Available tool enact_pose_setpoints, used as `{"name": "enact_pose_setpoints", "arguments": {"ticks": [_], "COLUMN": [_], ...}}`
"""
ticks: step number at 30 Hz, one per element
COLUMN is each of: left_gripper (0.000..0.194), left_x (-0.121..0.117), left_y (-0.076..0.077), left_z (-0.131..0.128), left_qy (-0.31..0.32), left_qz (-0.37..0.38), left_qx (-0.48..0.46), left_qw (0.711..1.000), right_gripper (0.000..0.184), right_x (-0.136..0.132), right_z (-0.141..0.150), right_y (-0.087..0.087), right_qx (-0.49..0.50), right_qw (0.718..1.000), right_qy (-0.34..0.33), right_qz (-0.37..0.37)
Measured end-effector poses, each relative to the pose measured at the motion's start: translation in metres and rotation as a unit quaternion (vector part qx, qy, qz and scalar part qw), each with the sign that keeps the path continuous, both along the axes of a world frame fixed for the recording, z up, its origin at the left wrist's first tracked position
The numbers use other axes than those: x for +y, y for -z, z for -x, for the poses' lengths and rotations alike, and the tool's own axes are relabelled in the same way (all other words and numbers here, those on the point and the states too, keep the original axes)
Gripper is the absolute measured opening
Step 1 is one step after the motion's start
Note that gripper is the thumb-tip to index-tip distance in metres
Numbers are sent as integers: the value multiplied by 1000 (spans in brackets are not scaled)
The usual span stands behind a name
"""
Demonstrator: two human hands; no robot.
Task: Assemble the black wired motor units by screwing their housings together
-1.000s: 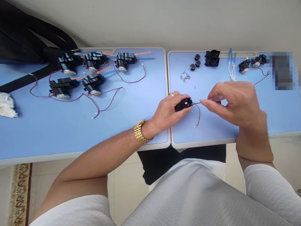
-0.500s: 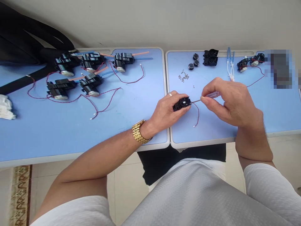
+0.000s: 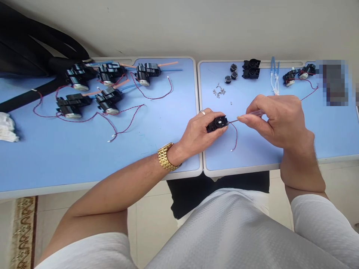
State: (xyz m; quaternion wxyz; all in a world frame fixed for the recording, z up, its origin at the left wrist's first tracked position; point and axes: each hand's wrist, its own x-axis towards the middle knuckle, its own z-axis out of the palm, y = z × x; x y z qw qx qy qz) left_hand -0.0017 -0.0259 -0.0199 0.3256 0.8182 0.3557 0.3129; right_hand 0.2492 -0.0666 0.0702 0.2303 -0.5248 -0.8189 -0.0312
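Observation:
My left hand (image 3: 200,129) is closed around a small black plastic housing (image 3: 217,123) with a round white centre, held just above the right-hand table. From the housing a thin red-and-black twisted wire (image 3: 236,136) runs down to a white connector. Between thumb and fingers my right hand (image 3: 276,121) grips a screwdriver (image 3: 256,113) with a clear handle. Its thin metal shaft points left, and the tip meets the housing's right end; the exact contact spot is too small to make out. Small silver screws (image 3: 218,91) lie scattered beyond my left hand.
Several wired black motor units (image 3: 72,105) with blue and orange tubes lie on the left table (image 3: 84,149). Behind the screws are round black parts (image 3: 233,68) and black housings (image 3: 251,68). Blue tubes (image 3: 275,71) and a blurred-out dark object (image 3: 335,83) are farther right.
My left hand and the housing stay almost still. My right hand's fingers have shifted along and around the screwdriver, whose tip stays at the housing. The whole view has slid slightly.

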Motion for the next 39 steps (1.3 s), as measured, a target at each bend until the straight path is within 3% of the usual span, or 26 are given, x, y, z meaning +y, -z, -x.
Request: {"name": "enact_pose_setpoints", "arguments": {"ticks": [5,10,17,22,27,31,39], "left_gripper": [32,33,32,32,32,33,34], "left_x": [1,1,-1,-2,-1,-2,-2], "left_y": [1,0,-1,-3,-2,0,1], "left_z": [1,2,2,2,2,2,2], "left_qy": [2,19,18,25,17,16,18], "left_qz": [-1,8,16,23,21,14,22], "left_qx": [4,5,-7,-14,-12,-18,5], "left_qw": [1000,1000,1000,999,1000,1000,1000], "right_gripper": [37,24,48,58,23,9,45], "right_x": [-4,-4,-4,-5,-10,-12,-4], "right_z": [2,0,-3,-6,-3,-1,-3], "right_y": [-7,-8,-5,-4,-10,-11,-6], "right_qx": [42,55,3,-14,24,48,1], "right_qw": [997,997,999,1000,997,996,998], "right_qy": [-46,-52,-9,-2,-51,-69,-11], "right_qz": [45,34,-35,-26,43,5,-66]}}
